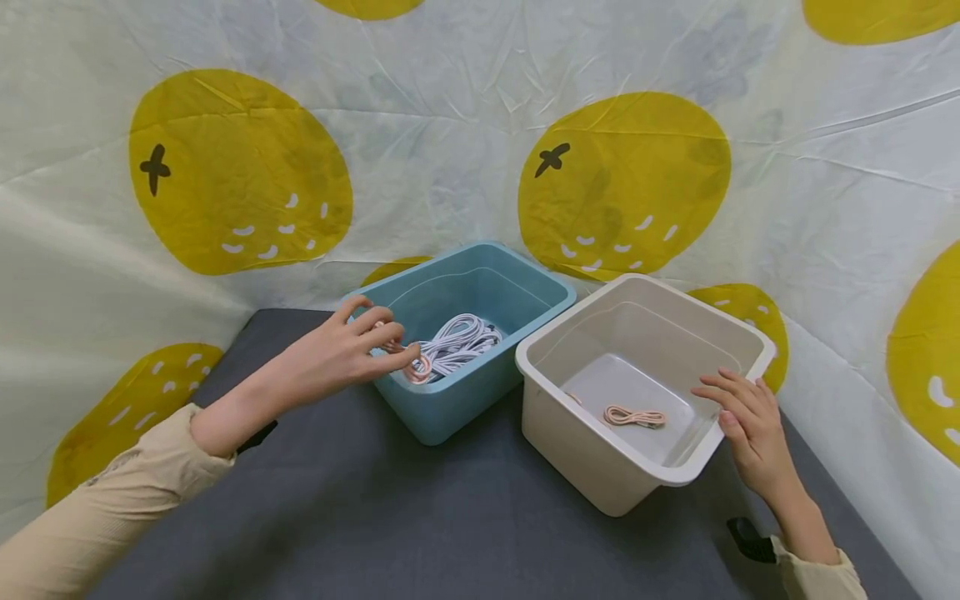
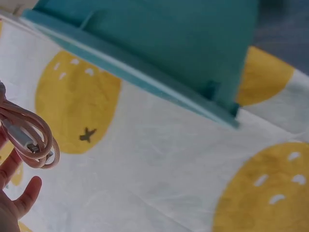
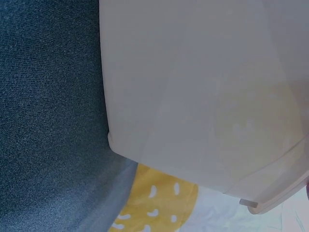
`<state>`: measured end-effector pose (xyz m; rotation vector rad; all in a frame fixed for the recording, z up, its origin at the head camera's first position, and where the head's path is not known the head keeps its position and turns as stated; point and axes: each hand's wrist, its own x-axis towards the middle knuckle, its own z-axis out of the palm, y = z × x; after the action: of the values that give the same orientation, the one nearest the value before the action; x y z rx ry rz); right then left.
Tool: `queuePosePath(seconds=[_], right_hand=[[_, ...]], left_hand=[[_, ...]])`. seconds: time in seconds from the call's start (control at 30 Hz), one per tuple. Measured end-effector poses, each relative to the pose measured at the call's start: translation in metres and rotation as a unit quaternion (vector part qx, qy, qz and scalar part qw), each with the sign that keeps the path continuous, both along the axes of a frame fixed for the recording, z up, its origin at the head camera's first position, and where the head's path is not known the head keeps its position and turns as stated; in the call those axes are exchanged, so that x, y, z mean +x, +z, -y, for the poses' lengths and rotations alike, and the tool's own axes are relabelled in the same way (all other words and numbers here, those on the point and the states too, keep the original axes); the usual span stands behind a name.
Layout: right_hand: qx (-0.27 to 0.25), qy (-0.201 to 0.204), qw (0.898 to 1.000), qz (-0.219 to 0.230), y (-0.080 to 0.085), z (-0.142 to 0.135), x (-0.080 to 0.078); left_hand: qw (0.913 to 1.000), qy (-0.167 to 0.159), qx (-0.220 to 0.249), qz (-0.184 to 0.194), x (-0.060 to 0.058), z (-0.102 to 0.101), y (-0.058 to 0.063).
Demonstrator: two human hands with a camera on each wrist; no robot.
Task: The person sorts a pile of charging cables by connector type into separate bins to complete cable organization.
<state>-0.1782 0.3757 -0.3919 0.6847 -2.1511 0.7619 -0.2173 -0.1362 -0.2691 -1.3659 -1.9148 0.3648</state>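
My left hand [image 1: 360, 340] is over the near-left rim of the blue bin [image 1: 465, 408], its bent fingers holding a coiled pink USB cable [image 1: 418, 369]. In the left wrist view, the loops of this pink cable [image 2: 36, 133] and its pale connector show beside the fingers. Below it, a heap of white cables [image 1: 461, 342] lies inside the blue bin. My right hand [image 1: 753, 425] rests on the right rim of the beige bin [image 1: 577, 442], fingers loosely extended over the edge. On that bin's floor lies another coiled pink cable [image 1: 633, 417].
Both bins stand side by side on a dark grey cloth-covered table [image 1: 450, 525], their rims close together. A white curtain [image 1: 435, 167] with yellow fruit prints hangs behind and around the table.
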Motion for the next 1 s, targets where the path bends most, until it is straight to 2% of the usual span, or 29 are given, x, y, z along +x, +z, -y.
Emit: queuePosePath(seconds=[0.33, 0.57, 0.8, 1.0], right_hand=[[0.002, 0.005, 1.000, 0.009, 0.001, 0.000, 0.000], [0.003, 0.006, 1.000, 0.008, 0.001, 0.000, 0.000], [0.004, 0.006, 1.000, 0.013, 0.002, 0.000, 0.001], [0.002, 0.005, 1.000, 0.012, 0.001, 0.000, 0.002]], left_hand=[[0.9996, -0.027, 0.004, 0.008, -0.017, -0.048, 0.012], [0.9986, -0.047, 0.013, -0.021, -0.030, -0.084, 0.017], [0.9990, -0.041, -0.016, -0.004, -0.035, -0.119, 0.018], [0.9988, -0.028, -0.037, -0.018, -0.035, -0.149, 0.017]])
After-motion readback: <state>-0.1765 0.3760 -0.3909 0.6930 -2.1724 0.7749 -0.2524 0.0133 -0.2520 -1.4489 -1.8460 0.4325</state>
